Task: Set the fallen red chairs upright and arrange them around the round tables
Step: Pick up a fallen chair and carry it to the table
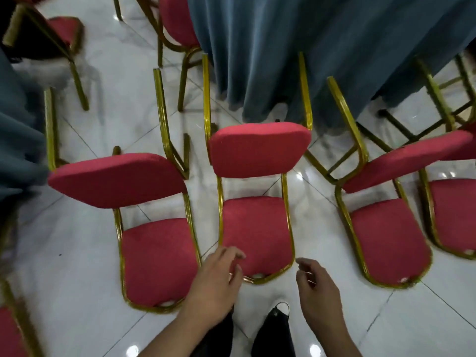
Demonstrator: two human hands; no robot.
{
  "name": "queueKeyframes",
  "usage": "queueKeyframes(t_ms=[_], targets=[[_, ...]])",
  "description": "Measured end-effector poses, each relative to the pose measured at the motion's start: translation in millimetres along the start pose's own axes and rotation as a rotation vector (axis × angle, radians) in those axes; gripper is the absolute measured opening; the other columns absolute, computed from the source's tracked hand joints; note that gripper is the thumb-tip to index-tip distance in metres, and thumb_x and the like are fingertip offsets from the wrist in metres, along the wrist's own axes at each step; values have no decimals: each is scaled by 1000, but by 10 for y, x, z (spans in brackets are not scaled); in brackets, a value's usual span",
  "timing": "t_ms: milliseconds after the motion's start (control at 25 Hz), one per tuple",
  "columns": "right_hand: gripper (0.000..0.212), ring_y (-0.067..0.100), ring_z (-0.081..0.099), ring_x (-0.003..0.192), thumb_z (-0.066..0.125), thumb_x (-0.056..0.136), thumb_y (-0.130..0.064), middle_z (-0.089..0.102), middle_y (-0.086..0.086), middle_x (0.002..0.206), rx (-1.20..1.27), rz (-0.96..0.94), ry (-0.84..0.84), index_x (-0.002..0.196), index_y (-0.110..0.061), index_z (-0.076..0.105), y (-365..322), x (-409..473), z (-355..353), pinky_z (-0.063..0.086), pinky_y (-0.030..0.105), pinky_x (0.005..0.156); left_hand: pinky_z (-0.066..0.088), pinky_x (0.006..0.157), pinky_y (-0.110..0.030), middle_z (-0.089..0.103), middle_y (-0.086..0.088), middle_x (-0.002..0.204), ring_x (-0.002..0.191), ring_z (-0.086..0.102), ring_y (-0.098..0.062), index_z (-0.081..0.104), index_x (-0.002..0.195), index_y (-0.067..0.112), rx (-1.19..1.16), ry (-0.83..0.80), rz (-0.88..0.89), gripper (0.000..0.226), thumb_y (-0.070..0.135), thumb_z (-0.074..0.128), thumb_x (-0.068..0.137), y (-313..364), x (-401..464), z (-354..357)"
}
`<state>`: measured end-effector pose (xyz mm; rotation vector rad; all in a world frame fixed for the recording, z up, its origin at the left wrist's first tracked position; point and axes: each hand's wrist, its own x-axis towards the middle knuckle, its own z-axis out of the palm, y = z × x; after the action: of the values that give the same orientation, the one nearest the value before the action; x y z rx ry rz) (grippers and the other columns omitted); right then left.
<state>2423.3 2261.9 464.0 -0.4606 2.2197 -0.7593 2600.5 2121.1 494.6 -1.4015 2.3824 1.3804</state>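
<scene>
Red middle chair [257, 233] below both loosely curled hands, left hand [217, 282], right hand [318, 288].

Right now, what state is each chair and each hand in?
Left fallen chair: on its back, legs up.
Middle fallen chair: on its back, untouched.
Right fallen chair: on its back, tilted.
Upright chair: standing at the tablecloth.
Left hand: fingers loosely curled, holding nothing.
Right hand: same.
</scene>
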Motion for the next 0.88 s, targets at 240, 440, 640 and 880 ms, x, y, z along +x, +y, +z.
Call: queueKeyframes(t_ms=[240, 440, 640, 880], targets=[[33, 5, 64, 99, 61, 97, -21, 63, -9, 114, -85, 33, -81, 119, -46, 58, 1766, 2124, 1175, 54, 36, 89, 40, 102, -23, 41, 27, 129, 123, 45, 0, 40, 129, 48, -67, 42, -224, 42, 22, 52, 99, -1749, 1492, 1700], [59, 32, 55, 119, 64, 94, -39, 50, 11, 132, -120, 213, 100, 146, -27, 40, 3341, 3577, 2059, 48, 51, 98, 33, 102, -26, 39, 0, 140, 122, 47, -16, 20, 156, 33, -98, 193, -405, 66, 23, 51, 100, -3300, 2589, 2945], [49, 33, 61, 104, 62, 94, -48, 63, 12, 115, -10, 359, 79, 128, -13, 53, 3981, 3997, 2348, 50, 50, 93, 46, 99, -36, 62, 6, 127, 116, 60, -22, 32, 142, 39, -402, 183, -611, 56, 27, 62, 96, -4034, 2936, 3493], [49, 25, 59, 87, 54, 89, -64, 61, 2, 101, -40, 309, 19, 118, -25, 48, 3417, 3446, 1920, 45, 37, 75, 49, 102, -41, 61, 18, 113, 112, 62, -19, 38, 136, 40, -422, 168, -615, 63, 33, 76, 86, -3650, 2553, 2976]])
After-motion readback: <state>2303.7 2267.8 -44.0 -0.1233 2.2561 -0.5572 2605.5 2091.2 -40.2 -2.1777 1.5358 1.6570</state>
